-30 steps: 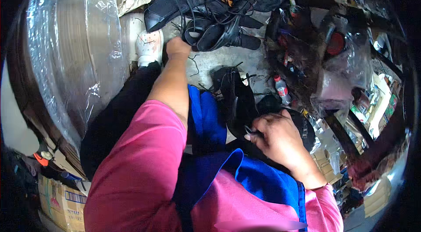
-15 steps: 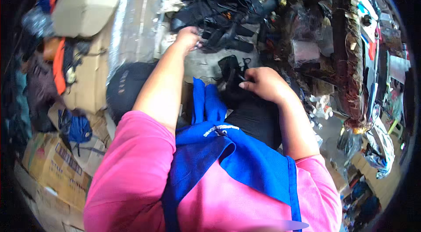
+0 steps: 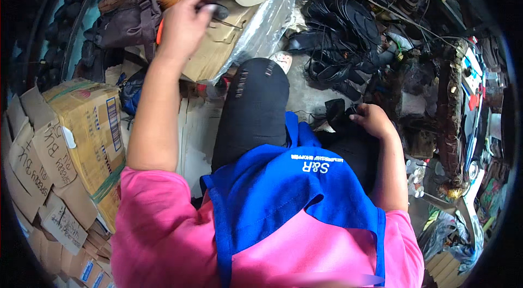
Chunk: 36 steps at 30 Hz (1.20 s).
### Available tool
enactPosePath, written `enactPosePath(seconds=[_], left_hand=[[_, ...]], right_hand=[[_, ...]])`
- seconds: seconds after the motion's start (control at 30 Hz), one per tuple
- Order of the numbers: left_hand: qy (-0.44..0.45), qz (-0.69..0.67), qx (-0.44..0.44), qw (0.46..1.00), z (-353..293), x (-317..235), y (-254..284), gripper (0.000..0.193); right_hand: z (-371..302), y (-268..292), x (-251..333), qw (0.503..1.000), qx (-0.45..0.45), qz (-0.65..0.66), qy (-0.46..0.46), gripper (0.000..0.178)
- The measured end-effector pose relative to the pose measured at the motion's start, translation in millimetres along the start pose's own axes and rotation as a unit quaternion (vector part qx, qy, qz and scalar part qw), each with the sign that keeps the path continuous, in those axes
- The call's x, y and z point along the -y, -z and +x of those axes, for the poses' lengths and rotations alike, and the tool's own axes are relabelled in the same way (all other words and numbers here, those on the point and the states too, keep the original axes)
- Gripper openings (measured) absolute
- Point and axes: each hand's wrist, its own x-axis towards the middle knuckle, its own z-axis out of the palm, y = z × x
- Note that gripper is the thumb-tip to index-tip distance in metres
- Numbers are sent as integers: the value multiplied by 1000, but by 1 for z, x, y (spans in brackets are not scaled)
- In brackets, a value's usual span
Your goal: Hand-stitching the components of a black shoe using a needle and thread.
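My left hand [image 3: 185, 24] is raised at the upper left over a cardboard sheet. Its fingers are curled against a small dark rounded object [image 3: 220, 12], slightly blurred, whose kind I cannot make out. A thin dark strip [image 3: 231, 25] lies on the cardboard beside it. On the right, my right hand [image 3: 375, 120] is closed, thumb and fingertips pinching the edge of a black strappy piece [image 3: 336, 114] that rests by my right thigh. Part of that piece blends into my dark trousers. Beyond it lies a tangled heap of black footwear [image 3: 343, 32].
A large printed carton [image 3: 90, 130] and flattened cardboard [image 3: 32, 163] stand at the left. Clear plastic wrap [image 3: 267, 16] runs beside the cardboard sheet [image 3: 220, 51]. A dark bag [image 3: 128, 24] sits at the upper left. A worn brown post-like block [image 3: 451, 108] and clutter fill the right.
My left hand has gone from the black footwear heap across to the cardboard at the upper left. The view has swung left. My right hand has stayed by the black strappy piece.
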Motion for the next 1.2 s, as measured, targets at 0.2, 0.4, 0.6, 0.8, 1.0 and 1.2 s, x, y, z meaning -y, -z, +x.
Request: enactPosePath(seconds=[0.2,0.4,0.6,0.8,1.0,1.2], left_hand=[[-65,244,39,967,-38,55,30,20],[25,277,139,950,-41,45,42,36],[7,349,166,922,-19,-26,30,59],[-148,119,322,927,26,-71,-99,37],[210,141,561,788,67,11,-301,22],[402,224,240,855,-24,185,-384,32]], right_hand=[[0,-1,0,1000,1,-1,0,36],[0,-1,-3,1000,-11,8,-4,38],[1,1,2,997,18,-73,-30,37],[1,4,-2,999,17,-24,-28,32],[11,13,-5,998,61,-12,-11,30],[20,14,-1,997,64,-26,30,26]])
